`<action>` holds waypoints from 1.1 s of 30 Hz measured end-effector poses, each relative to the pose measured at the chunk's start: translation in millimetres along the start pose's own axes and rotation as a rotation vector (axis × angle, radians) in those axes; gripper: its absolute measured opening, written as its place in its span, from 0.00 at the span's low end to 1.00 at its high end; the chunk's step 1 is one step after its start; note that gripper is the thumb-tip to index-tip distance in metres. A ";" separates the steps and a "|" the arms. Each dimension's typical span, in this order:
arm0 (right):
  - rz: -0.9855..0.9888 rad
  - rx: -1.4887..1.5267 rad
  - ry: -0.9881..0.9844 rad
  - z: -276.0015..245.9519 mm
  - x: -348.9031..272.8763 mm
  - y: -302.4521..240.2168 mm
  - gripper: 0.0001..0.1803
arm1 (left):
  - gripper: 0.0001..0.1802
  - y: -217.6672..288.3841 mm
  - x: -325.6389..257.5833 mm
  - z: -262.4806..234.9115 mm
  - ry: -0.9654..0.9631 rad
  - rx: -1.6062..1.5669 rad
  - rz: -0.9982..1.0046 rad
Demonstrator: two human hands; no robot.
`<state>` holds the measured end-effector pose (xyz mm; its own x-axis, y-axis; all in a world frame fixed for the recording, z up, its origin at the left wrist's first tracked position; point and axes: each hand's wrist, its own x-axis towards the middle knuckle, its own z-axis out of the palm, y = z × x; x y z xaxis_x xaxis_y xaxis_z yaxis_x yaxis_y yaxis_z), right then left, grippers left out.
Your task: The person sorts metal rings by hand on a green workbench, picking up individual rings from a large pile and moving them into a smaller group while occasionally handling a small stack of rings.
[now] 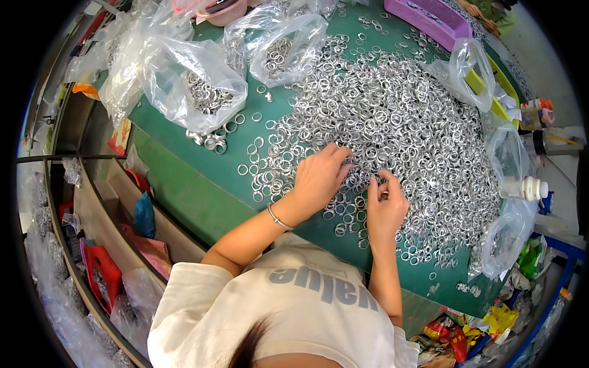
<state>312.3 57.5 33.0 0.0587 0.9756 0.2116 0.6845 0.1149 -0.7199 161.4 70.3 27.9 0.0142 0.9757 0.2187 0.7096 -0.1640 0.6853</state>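
A wide heap of silver-coloured metal rings (423, 141) is spread over the green tabletop (202, 156). At the heap's near edge, my left hand (319, 178) reaches in with bent fingers and thumb close together, touching the rings. What lies between those fingertips is too small to make out. A little to its right, my right hand (386, 208) is closed, with thumb and fingertips drawn together. A small ring (384, 195) appears within its curled fingers. Scattered loose rings (267, 175) lie left of my left hand.
Clear plastic bags (208, 92) of rings stand at the far left. A purple basket (432, 21) and a yellow-green tray (500, 92) are at the far right. A white bottle (532, 188) lies by the right edge. Another person's hand (491, 26) shows at far right.
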 end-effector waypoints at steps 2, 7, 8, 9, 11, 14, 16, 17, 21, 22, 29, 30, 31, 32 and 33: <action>-0.053 -0.133 -0.002 1.3 1.1 1.4 0.09 | 0.08 1.5 -2.7 -0.5 -0.020 -0.008 0.006; -0.097 -0.252 -0.039 -1.1 -4.5 16.4 0.10 | 0.09 10.7 -3.0 2.4 -0.095 -0.042 0.002; -0.111 -0.299 -0.054 0.6 -3.4 15.7 0.09 | 0.10 10.8 -1.8 4.6 -0.077 -0.041 -0.014; -0.126 -0.345 -0.069 2.2 -2.8 15.2 0.09 | 0.10 10.1 -0.9 6.9 -0.059 -0.040 -0.031; -0.096 -0.329 -0.087 2.8 -2.1 14.9 0.09 | 0.11 4.9 -1.9 8.8 0.002 -0.017 -0.061; -0.021 -0.335 -0.138 1.6 0.9 11.5 0.08 | 0.12 2.2 -4.5 4.7 0.060 -0.021 -0.101; 0.024 -0.320 -0.133 1.9 0.8 12.3 0.07 | 0.12 5.0 0.7 3.5 0.087 -0.026 -0.067; 0.044 -0.309 -0.132 2.6 1.1 12.1 0.07 | 0.12 5.2 3.6 2.2 0.103 -0.024 -0.050; -0.001 -0.236 -0.071 1.1 -3.0 13.2 0.06 | 0.11 2.5 12.2 5.3 0.082 0.032 0.019; -0.044 -0.247 -0.063 2.4 -3.1 12.7 0.06 | 0.11 1.4 13.8 5.5 0.070 0.035 0.017; -0.051 -0.183 -0.071 -3.3 -5.3 15.4 0.03 | 0.07 -1.4 17.2 4.0 0.081 -0.002 0.039; -0.032 -0.111 -0.054 -7.5 -7.2 16.7 0.03 | 0.06 -2.0 17.4 3.3 0.090 -0.001 0.049; 0.089 0.185 -0.105 -11.8 -9.4 20.7 0.03 | 0.06 -3.0 17.1 3.5 0.103 -0.033 0.052; 0.213 0.480 -0.154 -17.7 -11.5 24.1 0.04 | 0.06 -4.2 16.0 3.9 0.112 -0.066 0.055; 0.337 0.776 -0.201 -22.9 -12.0 25.6 0.04 | 0.06 -5.1 15.1 3.9 0.122 -0.099 0.057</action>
<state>345.8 44.5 27.2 -0.0098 0.9867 -0.1623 -0.0394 -0.1626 -0.9859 160.7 86.5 25.0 -0.0374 0.9403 0.3382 0.6367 -0.2384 0.7333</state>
